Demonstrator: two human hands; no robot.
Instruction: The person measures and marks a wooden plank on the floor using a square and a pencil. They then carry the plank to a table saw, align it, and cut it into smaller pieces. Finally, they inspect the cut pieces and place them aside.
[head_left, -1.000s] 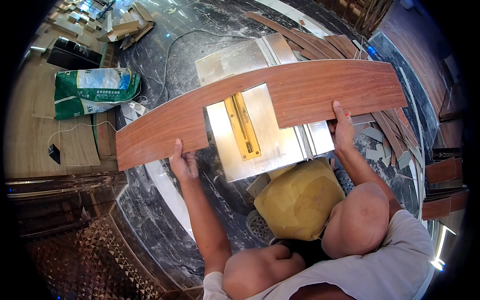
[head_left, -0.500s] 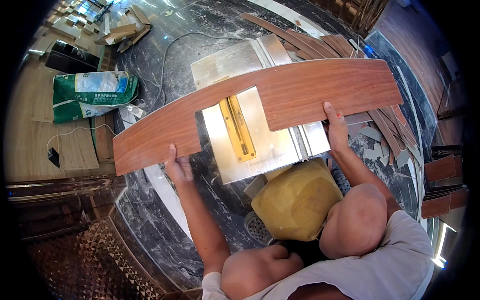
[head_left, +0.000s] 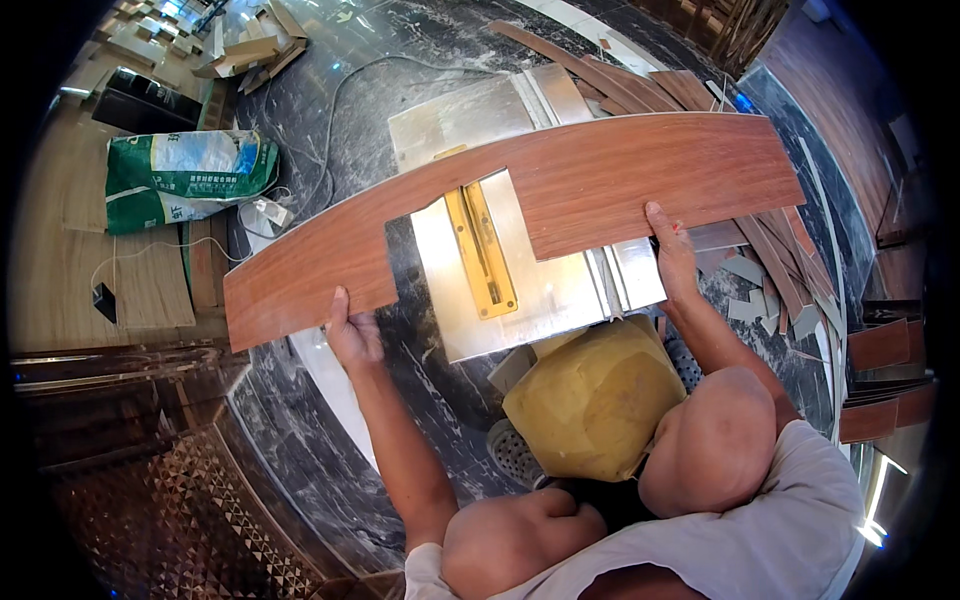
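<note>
A long reddish-brown floorboard (head_left: 660, 175) with a rectangular notch in its near edge spans the view, held in both hands. My left hand (head_left: 355, 335) grips the near edge of its left end, thumb on top. My right hand (head_left: 676, 262) holds the near edge of the wider right part the same way, fingers hidden beneath. Under the board is a small table saw (head_left: 435, 285) with a silver metal top. Its yellow slotted insert (head_left: 485, 260) shows through the notch. Whether the board touches the saw top, I cannot tell.
Offcut strips (head_left: 775, 260) and broken pieces lie in a pile on the right. A yellow block-like object (head_left: 595, 400) stands between my knees. On the left are a green bag (head_left: 190, 180), a white power adapter (head_left: 265, 215) and cables. Dust covers the dark marbled floor (head_left: 360, 120).
The board has shifted slightly left relative to the saw, with both hands keeping their hold. The surroundings have moved a little in the view.
</note>
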